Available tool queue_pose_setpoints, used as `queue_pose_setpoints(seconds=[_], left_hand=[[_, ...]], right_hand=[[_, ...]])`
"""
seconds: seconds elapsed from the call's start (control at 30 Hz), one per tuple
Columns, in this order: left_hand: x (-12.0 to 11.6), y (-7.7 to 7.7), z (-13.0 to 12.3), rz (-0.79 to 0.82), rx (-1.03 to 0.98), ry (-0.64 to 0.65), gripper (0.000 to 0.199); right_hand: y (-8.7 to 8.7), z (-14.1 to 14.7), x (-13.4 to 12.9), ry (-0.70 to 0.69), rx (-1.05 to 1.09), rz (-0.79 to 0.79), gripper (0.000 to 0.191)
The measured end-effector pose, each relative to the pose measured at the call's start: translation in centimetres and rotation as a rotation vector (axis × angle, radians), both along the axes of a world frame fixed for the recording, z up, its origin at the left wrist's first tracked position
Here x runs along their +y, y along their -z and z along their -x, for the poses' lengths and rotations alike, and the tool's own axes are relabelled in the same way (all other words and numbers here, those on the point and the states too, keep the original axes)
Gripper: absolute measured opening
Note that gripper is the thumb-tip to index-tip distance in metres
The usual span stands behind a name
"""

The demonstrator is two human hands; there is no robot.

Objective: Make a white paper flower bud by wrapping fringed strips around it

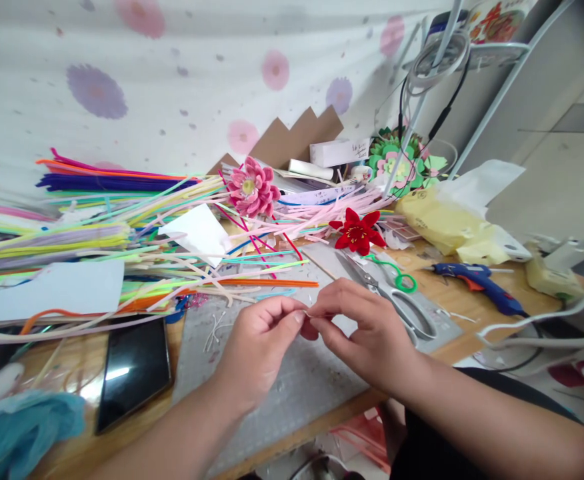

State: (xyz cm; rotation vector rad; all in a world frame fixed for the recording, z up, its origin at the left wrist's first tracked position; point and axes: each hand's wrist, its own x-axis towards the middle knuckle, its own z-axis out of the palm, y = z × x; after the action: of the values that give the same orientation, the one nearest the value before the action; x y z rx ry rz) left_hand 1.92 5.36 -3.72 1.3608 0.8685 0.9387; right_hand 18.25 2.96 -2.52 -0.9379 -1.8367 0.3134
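Over the grey cutting mat (282,400), my left hand (259,343) and my right hand (367,330) meet fingertip to fingertip. Both are closed in a pinch. A tiny pale, thin piece shows between the fingertips, too small for me to name. Some thin white strands (215,333) lie on the mat left of my left hand. Beyond my right hand are large scissors (415,313) with grey handles and a green curled pipe cleaner (405,281). A red fuzzy flower (357,231) with pointed petals lies just behind them.
Bundles of coloured pipe cleaners (87,240) cover the left and back. A pink flower (252,188) sits among them. At left lie a black phone (135,370) and blue fabric (27,427). On the right are a blue glue gun (482,280), a yellow plastic bag (437,217) and cables.
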Motion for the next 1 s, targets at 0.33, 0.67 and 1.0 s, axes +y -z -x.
queue_pose_setpoints(seconds=[0.33, 0.67, 1.0], left_hand=[[0.0, -0.8, 0.0, -0.121, 0.129, 0.000, 0.020], [0.2, -0.5, -0.1, -0.082, 0.125, -0.064, 0.018], [0.2, -0.5, 0.1, -0.168, 0.185, -0.076, 0.016]], right_hand=[[0.3, 0.2, 0.1, -0.034, 0.033, 0.041, 0.017], [0.5, 0.5, -0.1, -0.020, 0.077, 0.088, 0.022], [-0.6, -0.6, 0.4, -0.013, 0.213, 0.416, 0.012]])
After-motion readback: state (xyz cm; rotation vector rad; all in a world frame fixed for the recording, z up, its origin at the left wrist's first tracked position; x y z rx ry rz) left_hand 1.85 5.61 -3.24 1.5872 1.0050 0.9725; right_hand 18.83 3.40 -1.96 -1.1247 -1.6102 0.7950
